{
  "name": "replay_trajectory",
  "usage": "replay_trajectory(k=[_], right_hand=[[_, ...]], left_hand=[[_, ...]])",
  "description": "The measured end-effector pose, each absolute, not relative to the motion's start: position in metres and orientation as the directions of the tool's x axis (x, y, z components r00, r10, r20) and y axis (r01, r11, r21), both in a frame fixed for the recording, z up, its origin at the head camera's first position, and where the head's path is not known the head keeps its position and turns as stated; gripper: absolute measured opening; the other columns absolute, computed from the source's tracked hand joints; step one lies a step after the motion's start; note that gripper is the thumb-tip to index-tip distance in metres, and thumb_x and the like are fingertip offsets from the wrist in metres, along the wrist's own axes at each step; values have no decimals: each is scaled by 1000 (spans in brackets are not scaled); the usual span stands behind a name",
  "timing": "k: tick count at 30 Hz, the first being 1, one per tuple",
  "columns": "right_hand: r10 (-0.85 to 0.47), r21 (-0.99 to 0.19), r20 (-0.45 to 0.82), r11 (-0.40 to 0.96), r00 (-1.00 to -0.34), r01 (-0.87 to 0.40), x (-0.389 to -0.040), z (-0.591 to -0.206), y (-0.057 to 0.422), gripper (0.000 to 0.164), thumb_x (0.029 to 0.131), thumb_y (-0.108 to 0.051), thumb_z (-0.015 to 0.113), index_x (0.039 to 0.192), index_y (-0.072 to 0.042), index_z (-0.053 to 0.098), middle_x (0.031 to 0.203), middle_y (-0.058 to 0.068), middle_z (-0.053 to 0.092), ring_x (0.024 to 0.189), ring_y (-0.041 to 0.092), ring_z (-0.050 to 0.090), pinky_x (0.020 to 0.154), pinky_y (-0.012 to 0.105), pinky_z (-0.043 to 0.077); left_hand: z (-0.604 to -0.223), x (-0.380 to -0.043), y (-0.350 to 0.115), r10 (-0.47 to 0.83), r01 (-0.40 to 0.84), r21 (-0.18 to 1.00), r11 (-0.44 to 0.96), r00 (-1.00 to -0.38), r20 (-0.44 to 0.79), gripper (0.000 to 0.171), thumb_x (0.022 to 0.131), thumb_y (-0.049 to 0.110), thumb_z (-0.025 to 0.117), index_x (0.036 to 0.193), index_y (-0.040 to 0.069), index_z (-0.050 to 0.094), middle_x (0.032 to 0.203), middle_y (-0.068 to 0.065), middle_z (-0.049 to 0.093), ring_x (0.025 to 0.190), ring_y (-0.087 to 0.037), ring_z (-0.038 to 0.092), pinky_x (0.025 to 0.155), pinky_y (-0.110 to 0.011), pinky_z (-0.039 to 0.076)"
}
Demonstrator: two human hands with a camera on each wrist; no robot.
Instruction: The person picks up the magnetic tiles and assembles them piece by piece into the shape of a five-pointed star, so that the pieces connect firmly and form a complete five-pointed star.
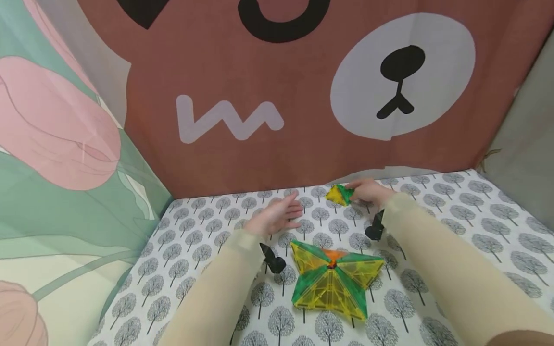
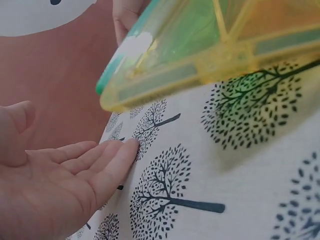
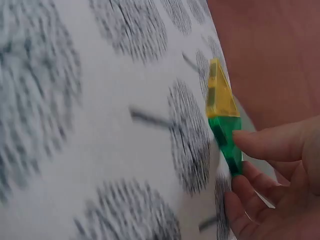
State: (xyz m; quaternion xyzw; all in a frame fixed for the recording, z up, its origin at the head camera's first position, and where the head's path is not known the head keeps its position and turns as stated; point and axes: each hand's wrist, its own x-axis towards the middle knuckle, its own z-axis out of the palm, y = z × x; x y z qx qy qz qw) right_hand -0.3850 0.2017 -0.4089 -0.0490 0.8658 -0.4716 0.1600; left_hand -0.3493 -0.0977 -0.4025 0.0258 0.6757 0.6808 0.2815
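Note:
My right hand (image 1: 366,189) is at the far edge of the table, its thumb and fingers pinching the green end of a small piece of green and yellow magnetic tiles (image 1: 338,194). In the right wrist view the thumb lies on the green tile (image 3: 227,137), and the yellow tile (image 3: 221,97) points away from the hand. My left hand (image 1: 277,215) holds nothing; its fingers are straight, low over the cloth. Nearer to me, between the forearms, stands a larger star-shaped build of translucent magnetic tiles (image 1: 331,283) in yellow and green, with orange at the back.
A white cloth with grey trees (image 1: 207,230) covers the table. Behind it hangs a brown bear-print curtain (image 1: 242,163), and a floral curtain (image 1: 65,202) closes the left side. A grey panel (image 1: 523,134) stands at right. Black wrist cameras (image 1: 273,259) sit on both cuffs.

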Motion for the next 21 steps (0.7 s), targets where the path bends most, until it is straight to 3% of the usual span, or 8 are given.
replay_trajectory(k=[1, 3, 5, 8, 11, 14, 21], right_hand=[[-241, -832, -228, 552, -943, 60, -384, -409, 199, 54, 95, 1, 53, 148, 1, 42, 145, 30, 39, 64, 26, 42, 66, 41, 46], [-263, -831, -228, 555, -937, 46, -383, -408, 193, 53, 95, 0, 53, 147, -1, 43, 145, 28, 41, 70, 27, 49, 70, 42, 49], [-279, -836, -230, 548, -932, 42, -381, -406, 187, 54, 96, -1, 55, 148, -2, 42, 151, 25, 36, 94, 37, 55, 84, 49, 51], [-296, -860, -238, 507, -925, 60, -380, -404, 177, 55, 97, -2, 55, 150, -2, 39, 154, 22, 31, 136, 42, 34, 106, 54, 39], [-312, -885, -249, 457, -917, 85, -379, -403, 169, 56, 97, -2, 55, 150, 1, 36, 153, 23, 33, 134, 39, 38, 102, 49, 44], [-308, -891, -258, 442, -916, 102, -377, -402, 162, 54, 98, -3, 55, 149, 4, 37, 150, 24, 38, 127, 35, 46, 96, 43, 48], [-307, -894, -321, 410, -896, 180, -363, -399, 159, 49, 98, -3, 57, 143, 10, 42, 142, 26, 45, 109, 29, 59, 94, 38, 52]], left_hand=[[-402, -349, -97, 418, -345, 936, 74, -841, -343, 71, 103, 48, 46, 150, -4, 34, 150, -19, 40, 135, -31, 42, 100, -43, 48], [-400, -350, -94, 418, -334, 939, 83, -843, -337, 71, 104, 48, 45, 151, -3, 31, 151, -18, 39, 136, -30, 41, 100, -43, 48], [-399, -351, -91, 420, -319, 943, 101, -845, -331, 72, 103, 49, 45, 154, 0, 28, 154, -17, 36, 137, -29, 40, 101, -42, 48], [-398, -354, -86, 425, -296, 947, 123, -847, -320, 74, 102, 50, 46, 157, 6, 22, 158, -15, 29, 141, -28, 35, 102, -41, 47], [-398, -356, -83, 415, -291, 948, 130, -852, -318, 75, 101, 52, 47, 158, 10, 21, 160, -14, 26, 142, -27, 34, 103, -40, 46], [-398, -354, -82, 386, -299, 945, 132, -863, -327, 75, 101, 51, 47, 157, 8, 22, 158, -16, 28, 141, -28, 36, 106, -40, 43], [-392, -344, -81, 257, -346, 913, 217, -882, -395, 70, 95, 39, 65, 148, 2, 38, 136, -21, 50, 117, -31, 59, 103, -42, 46]])
